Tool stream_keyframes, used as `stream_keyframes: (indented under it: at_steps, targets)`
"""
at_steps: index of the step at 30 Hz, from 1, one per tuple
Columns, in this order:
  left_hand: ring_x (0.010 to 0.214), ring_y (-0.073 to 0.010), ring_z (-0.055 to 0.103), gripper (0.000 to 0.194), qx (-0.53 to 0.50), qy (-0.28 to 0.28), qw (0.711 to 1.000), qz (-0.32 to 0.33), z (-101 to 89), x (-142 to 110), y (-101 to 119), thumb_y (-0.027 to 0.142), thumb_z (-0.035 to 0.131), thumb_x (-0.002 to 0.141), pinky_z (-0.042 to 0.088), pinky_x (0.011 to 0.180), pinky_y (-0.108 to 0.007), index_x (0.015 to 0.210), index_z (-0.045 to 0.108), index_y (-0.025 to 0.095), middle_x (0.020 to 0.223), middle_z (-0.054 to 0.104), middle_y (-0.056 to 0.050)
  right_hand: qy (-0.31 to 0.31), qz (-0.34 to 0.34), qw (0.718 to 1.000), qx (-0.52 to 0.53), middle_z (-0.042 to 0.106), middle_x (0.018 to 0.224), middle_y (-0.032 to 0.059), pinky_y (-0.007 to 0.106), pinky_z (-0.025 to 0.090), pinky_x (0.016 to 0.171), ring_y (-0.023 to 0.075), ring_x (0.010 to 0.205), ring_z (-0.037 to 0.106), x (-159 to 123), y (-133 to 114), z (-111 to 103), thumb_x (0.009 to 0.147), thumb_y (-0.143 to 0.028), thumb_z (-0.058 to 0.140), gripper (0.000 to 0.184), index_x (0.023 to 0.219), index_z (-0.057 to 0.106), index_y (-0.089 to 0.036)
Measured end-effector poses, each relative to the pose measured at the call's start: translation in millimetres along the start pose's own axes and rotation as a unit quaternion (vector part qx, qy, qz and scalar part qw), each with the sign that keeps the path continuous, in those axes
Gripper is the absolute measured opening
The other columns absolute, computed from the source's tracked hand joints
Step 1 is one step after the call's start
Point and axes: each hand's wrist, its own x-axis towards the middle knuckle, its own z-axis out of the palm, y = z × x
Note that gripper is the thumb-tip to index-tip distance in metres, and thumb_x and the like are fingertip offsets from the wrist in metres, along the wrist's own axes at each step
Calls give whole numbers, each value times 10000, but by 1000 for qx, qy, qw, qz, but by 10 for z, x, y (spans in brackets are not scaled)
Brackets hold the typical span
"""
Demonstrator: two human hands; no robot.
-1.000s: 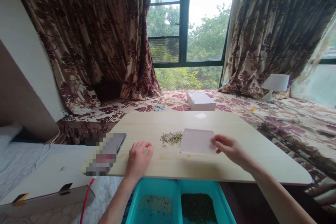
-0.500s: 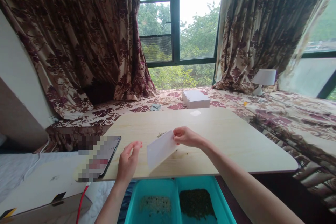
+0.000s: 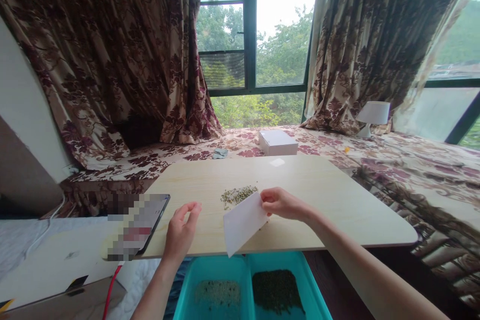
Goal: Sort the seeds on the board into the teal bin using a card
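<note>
Pinched in my right hand (image 3: 279, 203) is a white card (image 3: 245, 225), tilted and held by its upper right corner, its lower edge near the table's front edge. Just behind the card lies a small pile of greenish grains (image 3: 239, 195) on the pale wooden table (image 3: 322, 185); the card covers part of that area. My left hand (image 3: 182, 225) hovers over the table's front left, fingers curved with thumb and forefinger apart, holding nothing. Below the front edge stands a turquoise two-part bin (image 3: 247, 280), with pale grains (image 3: 218, 294) in its left side and dark grains (image 3: 277, 290) in its right.
A phone or tablet (image 3: 153, 222), partly blurred out, rests at the table's left edge with a red cable (image 3: 108, 287). Beyond the table sit a white box (image 3: 278, 143), a small grey cloth (image 3: 220, 153) and a white lamp (image 3: 373, 115). A white scrap (image 3: 277, 162) lies at the table's back.
My right hand and the card have moved right and slightly toward me, uncovering more of the grain pile. My left hand has stayed nearly in place.
</note>
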Motion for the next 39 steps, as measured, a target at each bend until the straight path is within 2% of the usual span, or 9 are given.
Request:
stream_keyframes:
  at_steps: [8,17,25,26,28,30,32,34,39]
  targets:
    - [1030,-278,579,450,9,-1,1000,-2,2,3,10,588,550,708,403,948,-401,867,662,182,978,685,-82,66,-5,997,28,587,640,-3,263,476,579,125,624,543,-159,144,-221,656,-257,564,124,661,628,-150]
    - [1029,-275,579,430,20,-5,1000,4,4,4,0,577,545,725,388,967,-405,850,664,182,981,689,-79,-27,22,997,68,615,658,2,250,468,555,109,594,535,-210,194,-224,644,-293,647,180,723,672,-133]
    - [1011,-265,582,408,12,-1,1000,19,19,9,-24,548,541,746,404,945,-403,877,665,182,966,682,-80,-27,28,997,66,574,611,-8,233,468,541,111,577,528,-701,131,-114,682,-353,658,206,692,656,-148]
    - [1005,-265,583,405,13,1,1000,25,24,9,-24,547,540,746,407,941,-403,869,665,182,961,681,-80,-8,17,998,61,574,609,-6,235,473,538,114,573,531,-740,137,-132,686,-376,657,225,690,656,-152]
    - [993,-265,586,398,14,9,999,36,31,10,-22,549,541,742,410,938,-404,837,664,183,942,680,-80,86,-12,995,52,579,599,0,240,476,504,116,537,527,-776,160,-208,675,-423,651,263,679,651,-160]
    - [980,-264,591,393,15,15,999,43,33,10,-16,551,544,735,418,930,-401,809,662,184,921,681,-78,214,-32,976,40,596,597,8,245,471,457,115,492,515,-768,192,-310,650,-449,647,286,684,656,-165]
    - [974,-263,593,387,17,19,999,45,31,6,-8,549,543,735,428,918,-395,798,661,185,911,679,-76,299,-32,953,24,621,601,19,248,468,424,116,465,511,-737,227,-390,638,-444,638,287,700,671,-166]
    - [980,-260,589,378,19,20,999,46,29,1,-2,541,542,738,430,916,-391,797,660,187,918,673,-75,331,-24,943,13,641,602,27,248,468,405,118,450,515,-695,260,-416,635,-426,625,277,704,680,-164]
    - [1000,-259,576,359,28,21,998,50,26,-8,2,527,547,738,437,910,-382,800,661,192,947,669,-75,337,-15,941,25,651,581,22,238,461,391,114,433,514,-540,310,-309,623,-393,591,264,704,677,-156]
